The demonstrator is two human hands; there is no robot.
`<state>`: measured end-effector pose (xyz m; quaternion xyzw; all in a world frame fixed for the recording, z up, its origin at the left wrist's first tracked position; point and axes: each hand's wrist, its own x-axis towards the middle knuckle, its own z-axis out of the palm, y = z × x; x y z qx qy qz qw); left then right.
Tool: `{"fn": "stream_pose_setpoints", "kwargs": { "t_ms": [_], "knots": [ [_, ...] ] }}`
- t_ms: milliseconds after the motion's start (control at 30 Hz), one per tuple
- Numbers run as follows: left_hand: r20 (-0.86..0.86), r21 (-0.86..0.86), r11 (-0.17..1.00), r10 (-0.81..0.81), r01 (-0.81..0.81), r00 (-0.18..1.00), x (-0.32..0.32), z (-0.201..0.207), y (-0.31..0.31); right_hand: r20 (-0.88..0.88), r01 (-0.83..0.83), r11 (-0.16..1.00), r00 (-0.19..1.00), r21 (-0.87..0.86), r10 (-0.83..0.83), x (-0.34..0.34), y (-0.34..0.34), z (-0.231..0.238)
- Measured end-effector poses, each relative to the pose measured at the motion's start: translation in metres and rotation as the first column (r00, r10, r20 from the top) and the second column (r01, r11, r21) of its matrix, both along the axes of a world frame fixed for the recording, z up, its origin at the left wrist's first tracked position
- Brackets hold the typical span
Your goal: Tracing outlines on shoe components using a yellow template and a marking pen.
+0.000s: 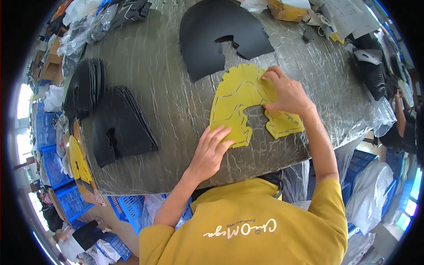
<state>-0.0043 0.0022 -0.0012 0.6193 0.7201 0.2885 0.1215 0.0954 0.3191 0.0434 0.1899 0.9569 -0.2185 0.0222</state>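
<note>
A yellow arch-shaped template point(240, 90) with wavy edges and cut slots lies in front of me on the dark, plastic-covered table point(176, 145). My left hand point(210, 150) has its fingers bent over the lower end of the template's left leg. Around the template's right side my right hand point(287, 90) is closed, fingertips near the outer edge and thumb at the inner opening. Just beyond the template is a flat black arch-shaped sheet point(221, 31), its notch facing me. The template's top edge comes close to that sheet. The undersides of both hands are hidden.
Two fanned stacks of black arch-shaped sheets, a nearer stack point(121, 128) and a farther stack point(84, 86), stand at the left. Papers point(349, 17) and a tape-covered box point(287, 9) lie at the far right. Blue crates point(73, 201) stand beside the table. Another person's arm point(400, 117) shows at right.
</note>
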Motion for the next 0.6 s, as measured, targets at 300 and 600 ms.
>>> {"fn": "stream_pose_setpoints", "kwargs": {
  "t_ms": [300,600],
  "knots": [
    [-0.126,-0.005,1.000,0.006,-0.007,0.992,0.003,-0.001,0.010,-0.035,-0.002,1.000,0.999,-0.003,0.002,-0.003,0.005,-0.009],
    [-0.230,-0.021,1.000,0.017,-0.022,0.973,0.009,0.000,0.012,-0.005,0.000,1.000,1.000,-0.009,0.000,-0.004,0.007,-0.010]
  ]
}}
